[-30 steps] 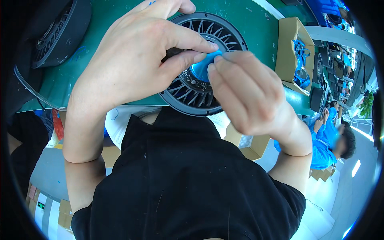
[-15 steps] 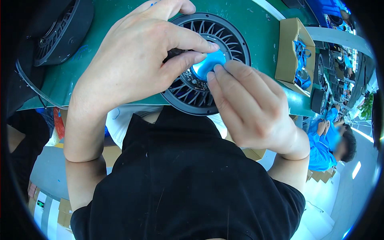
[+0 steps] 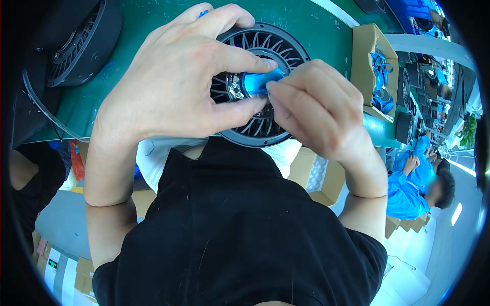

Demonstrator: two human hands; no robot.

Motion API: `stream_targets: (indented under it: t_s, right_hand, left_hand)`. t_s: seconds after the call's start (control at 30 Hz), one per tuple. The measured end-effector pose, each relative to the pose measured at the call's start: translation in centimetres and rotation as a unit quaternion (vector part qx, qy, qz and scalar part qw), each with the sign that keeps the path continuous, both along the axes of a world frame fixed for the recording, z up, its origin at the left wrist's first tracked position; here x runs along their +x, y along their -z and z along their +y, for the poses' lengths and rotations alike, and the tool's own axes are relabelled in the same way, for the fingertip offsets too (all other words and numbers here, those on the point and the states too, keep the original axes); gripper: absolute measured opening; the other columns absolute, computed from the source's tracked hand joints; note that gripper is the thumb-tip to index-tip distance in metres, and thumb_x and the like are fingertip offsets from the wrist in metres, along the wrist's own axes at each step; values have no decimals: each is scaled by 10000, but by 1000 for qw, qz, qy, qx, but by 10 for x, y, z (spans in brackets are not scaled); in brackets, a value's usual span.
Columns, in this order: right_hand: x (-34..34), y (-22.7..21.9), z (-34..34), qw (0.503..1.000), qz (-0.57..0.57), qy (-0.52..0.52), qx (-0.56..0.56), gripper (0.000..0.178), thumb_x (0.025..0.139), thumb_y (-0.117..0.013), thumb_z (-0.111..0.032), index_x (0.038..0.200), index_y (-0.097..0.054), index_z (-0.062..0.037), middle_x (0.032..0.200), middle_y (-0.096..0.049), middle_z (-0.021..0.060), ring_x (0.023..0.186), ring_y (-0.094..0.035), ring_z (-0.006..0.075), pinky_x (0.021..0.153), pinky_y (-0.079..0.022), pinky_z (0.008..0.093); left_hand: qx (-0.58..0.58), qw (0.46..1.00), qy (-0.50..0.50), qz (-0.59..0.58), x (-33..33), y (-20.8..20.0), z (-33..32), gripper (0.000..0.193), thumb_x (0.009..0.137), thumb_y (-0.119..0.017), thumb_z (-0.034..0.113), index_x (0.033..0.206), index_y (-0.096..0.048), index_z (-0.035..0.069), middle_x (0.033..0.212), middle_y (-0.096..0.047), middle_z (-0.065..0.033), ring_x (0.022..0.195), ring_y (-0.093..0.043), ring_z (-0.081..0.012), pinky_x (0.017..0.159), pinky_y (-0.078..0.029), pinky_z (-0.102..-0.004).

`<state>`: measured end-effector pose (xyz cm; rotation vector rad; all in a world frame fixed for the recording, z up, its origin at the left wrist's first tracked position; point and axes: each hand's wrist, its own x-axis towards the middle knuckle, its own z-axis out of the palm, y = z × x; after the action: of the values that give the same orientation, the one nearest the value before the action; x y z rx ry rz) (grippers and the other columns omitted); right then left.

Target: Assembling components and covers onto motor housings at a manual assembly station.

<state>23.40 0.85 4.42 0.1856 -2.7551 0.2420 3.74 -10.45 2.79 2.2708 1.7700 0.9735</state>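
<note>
A round black spoked wheel (image 3: pixel 293 47), motor-like, lies on the bench in front of me. At its hub sits a shiny blue curved piece (image 3: pixel 259 83), with small electronic parts (image 3: pixel 236 86) bared at its left. My left hand (image 3: pixel 171 84) reaches over the wheel from the left, its thumb and forefinger spread to either side of the blue piece and touching its edges. Right of it, my right hand (image 3: pixel 324 107) is closed in a pinch at the piece's right edge. The fingertips there are partly hidden.
A cardboard box (image 3: pixel 362 71) of blue rings and strips stands on the green bench (image 3: pixel 326 35) at right. Another black wheel (image 3: pixel 89 46) stands far left, near a cable (image 3: pixel 38 104). An open carton (image 3: pixel 334 183) lies below the bench edge. A person in blue (image 3: pixel 408 191) sits at right.
My left thumb has moved off the blue piece's top toward me, baring electronic parts. My right fingers have drawn together into a tighter pinch, and that hand has turned.
</note>
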Motion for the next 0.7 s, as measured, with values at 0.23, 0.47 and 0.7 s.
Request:
stream_targets:
  t_s: [0.23,0.47,0.7]
  right_hand:
    - [4,22,-21,962,150,180,-142,263,647,-784,31,897,-710,-9,927,-654,117,734,-635,227,582,-513,308]
    - [14,32,-31,959,138,171,-179,223,676,-769,5,885,-695,8,1150,-618,186,881,-631,318,699,-533,368]
    - [15,21,-31,961,69,183,-195,265,712,-743,24,971,-709,-24,1293,-589,226,1066,-631,355,816,-528,374]
  left_hand:
    - [30,999,13,26,4,7,4,263,694,-791,177,946,-768,107,1114,-626,-97,943,-558,-245,718,-489,-330]
    - [43,997,56,-35,7,15,18,169,752,-762,104,913,-744,56,1051,-672,-110,788,-587,-228,669,-492,-302]
    - [138,818,-173,-531,4,16,22,45,883,-559,-22,928,-557,-16,949,-673,-155,768,-579,-139,652,-459,-254]
